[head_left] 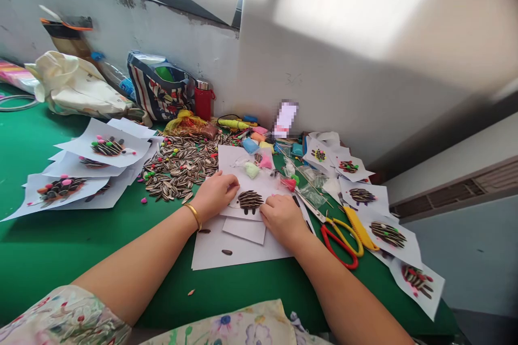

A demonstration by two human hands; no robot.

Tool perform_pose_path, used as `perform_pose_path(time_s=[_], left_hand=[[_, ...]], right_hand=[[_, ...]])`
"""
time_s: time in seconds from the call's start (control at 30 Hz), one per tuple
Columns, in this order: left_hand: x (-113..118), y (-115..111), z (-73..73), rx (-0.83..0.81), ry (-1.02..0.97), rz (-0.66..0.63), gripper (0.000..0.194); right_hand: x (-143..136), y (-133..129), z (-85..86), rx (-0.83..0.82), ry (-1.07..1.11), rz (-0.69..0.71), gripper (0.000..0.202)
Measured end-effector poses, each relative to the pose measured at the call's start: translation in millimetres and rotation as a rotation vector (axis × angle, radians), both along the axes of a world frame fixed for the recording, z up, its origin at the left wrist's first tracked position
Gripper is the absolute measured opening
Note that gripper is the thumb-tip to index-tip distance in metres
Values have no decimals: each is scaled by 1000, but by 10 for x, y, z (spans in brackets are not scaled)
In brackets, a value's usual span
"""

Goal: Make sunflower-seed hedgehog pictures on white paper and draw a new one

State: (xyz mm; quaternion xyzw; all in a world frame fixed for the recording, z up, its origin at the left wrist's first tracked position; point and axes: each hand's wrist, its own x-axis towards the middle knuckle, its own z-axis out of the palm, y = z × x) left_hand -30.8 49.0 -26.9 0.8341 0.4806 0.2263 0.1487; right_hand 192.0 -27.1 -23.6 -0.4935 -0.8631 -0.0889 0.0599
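A hedgehog figure made of sunflower seeds [250,200] lies on a white paper card [232,211] between my hands. My left hand [216,194] rests at the card's left side, its fingers bent and closed toward the paper. On the other side my right hand [283,218] has curled fingers at the figure's right edge; whatever they pinch is hidden. Beneath the card are a smaller white slip [243,230] and a large white sheet [208,255], where a loose seed [227,252] lies. Pink clay [265,161] and pale green clay [251,170] sit just beyond the figure.
A heap of sunflower seeds [182,164] spreads at the left. Finished seed-picture cards are stacked far left [81,145] and along the right [390,237]. Scissors [340,245] and a yellow cutter [358,226] lie beside my right hand. Bags [159,89] and a red bottle [203,101] line the wall.
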Motion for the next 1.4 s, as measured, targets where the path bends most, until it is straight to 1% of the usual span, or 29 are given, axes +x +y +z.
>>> perform_pose_path(time_s=[0.17, 0.3, 0.43, 0.57, 0.63, 0.73, 0.87, 1.07, 1.23, 1.4], left_hand=[[-2, 1, 3, -8, -5, 11, 20], [-6, 0, 10, -20, -13, 14, 20], [-6, 6, -4, -21, -27, 20, 20], [-6, 12, -10, -10, -24, 14, 20], [-6, 9, -4, -4, -23, 13, 19], [-7, 1, 7, -6, -30, 8, 19], [-8, -10, 12, -8, -35, 15, 18], [-10, -22, 10, 0, 1, 24, 19], [-17, -15, -29, 25, -22, 10, 18], [-13, 3, -79, 20, -71, 23, 17]], right_hand=[[-15, 3, -1, 7, -7, 0, 18], [0, -1, -13, 12, 29, -6, 17], [-4, -2, 12, -8, 151, -9, 14], [-37, 18, 84, -68, 313, 25, 13], [-33, 35, 113, -96, 352, 22, 13], [16, 52, 115, -126, 312, -13, 11], [72, 35, 57, -141, 208, -44, 10], [24, 3, 5, -135, 189, -60, 10], [-12, 3, -21, -153, 196, -89, 7], [-30, 3, -55, -139, 139, -108, 6]])
